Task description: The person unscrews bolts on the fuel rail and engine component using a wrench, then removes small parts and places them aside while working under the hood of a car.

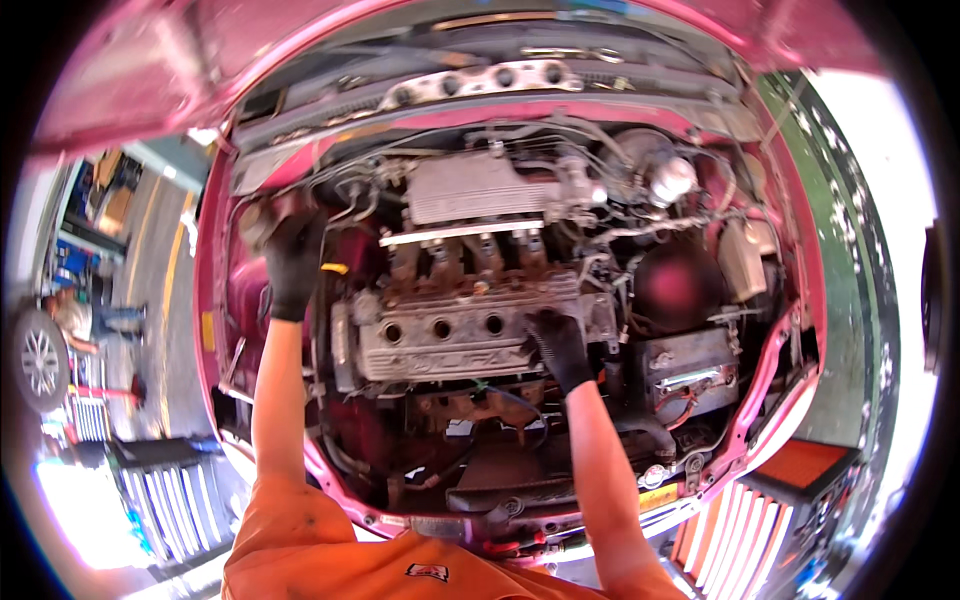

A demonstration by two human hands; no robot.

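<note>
My left hand (290,262), in a black glove, is raised at the left side of the engine bay. A rounded, greyish-tan part (257,226) shows right beside its fingers. Motion smears these fingers, so I cannot tell whether they grip that part or only touch it. My right hand (560,350), also in a black glove, lies over the right end of the metal valve cover (430,358), fingers stretched out on it. Round holes (441,329) line the cover's top, and the hand hides that end of the row. Behind the cover stands the ribbed intake manifold (480,190).
The raised pink hood (130,90) hangs overhead. A flat gasket-like metal piece with round holes (480,82) and a wrench (570,53) lie on the cowl. A battery (690,372) sits at the right front. Tool cabinets (175,500) and a wheel (40,360) stand left; another person (85,318) is beyond.
</note>
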